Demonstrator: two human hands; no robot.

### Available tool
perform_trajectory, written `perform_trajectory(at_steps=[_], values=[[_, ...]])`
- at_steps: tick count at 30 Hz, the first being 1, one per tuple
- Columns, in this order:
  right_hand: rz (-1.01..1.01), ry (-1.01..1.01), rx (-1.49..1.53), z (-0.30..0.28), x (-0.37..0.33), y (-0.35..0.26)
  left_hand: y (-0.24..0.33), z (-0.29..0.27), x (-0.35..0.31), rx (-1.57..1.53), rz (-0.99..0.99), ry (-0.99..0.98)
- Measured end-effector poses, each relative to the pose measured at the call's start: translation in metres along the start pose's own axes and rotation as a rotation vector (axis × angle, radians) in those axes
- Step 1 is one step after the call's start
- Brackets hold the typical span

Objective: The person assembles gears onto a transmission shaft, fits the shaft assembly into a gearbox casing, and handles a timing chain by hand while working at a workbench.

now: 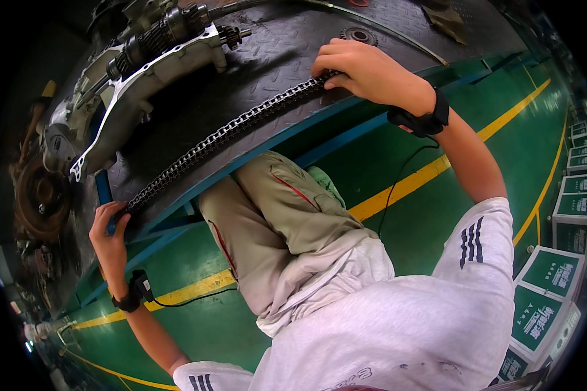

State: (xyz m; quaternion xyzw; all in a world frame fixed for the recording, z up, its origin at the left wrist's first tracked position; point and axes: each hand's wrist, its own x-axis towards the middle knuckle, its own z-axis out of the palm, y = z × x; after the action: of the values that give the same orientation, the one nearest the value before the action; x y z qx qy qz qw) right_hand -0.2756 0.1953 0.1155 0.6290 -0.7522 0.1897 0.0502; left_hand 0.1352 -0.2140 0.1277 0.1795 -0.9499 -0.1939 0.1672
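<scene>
A roller chain point(225, 133) stretches in a long doubled strand along the near edge of the dark metal bench. At its left end, my left hand point(109, 229) is closed with the fingertips on the last links. A flat blue piece point(104, 188) sticks up beside these fingers; I cannot tell whether the hand touches it. My right hand point(365, 70) pinches the chain's other end, thumb below and fingers curled over the top. Just beyond that hand a small toothed gear point(359, 36) lies flat on the bench.
An opened gearbox casing point(120, 107) with gear shafts point(166, 32) stands on the far left of the tread-plate bench top point(274, 58). Left of it is a rusty round part point(42, 195). Green-and-white boxes point(544, 306) are stacked on the right, beside yellow floor lines point(404, 186).
</scene>
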Motion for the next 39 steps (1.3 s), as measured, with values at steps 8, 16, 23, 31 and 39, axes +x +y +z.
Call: perform_trajectory(at_steps=[8, 16, 23, 31, 39], values=[[0.028, 0.035, 0.094, 0.000, 0.000, -0.001, -0.007, 0.003, 0.001, -0.072, -0.004, 0.003], [0.044, 0.011, 0.209, -0.007, 0.007, 0.004, -0.003, 0.006, 0.001, -0.096, -0.033, 0.023], [0.014, -0.010, 0.206, -0.011, 0.011, 0.005, -0.004, 0.006, 0.000, -0.128, -0.014, 0.034], [0.011, -0.051, 0.163, -0.010, 0.007, 0.003, -0.012, 0.009, -0.001, -0.135, 0.004, 0.058], [-0.019, -0.047, 0.113, -0.008, 0.002, 0.005, -0.012, 0.009, -0.003, -0.141, -0.006, 0.050]])
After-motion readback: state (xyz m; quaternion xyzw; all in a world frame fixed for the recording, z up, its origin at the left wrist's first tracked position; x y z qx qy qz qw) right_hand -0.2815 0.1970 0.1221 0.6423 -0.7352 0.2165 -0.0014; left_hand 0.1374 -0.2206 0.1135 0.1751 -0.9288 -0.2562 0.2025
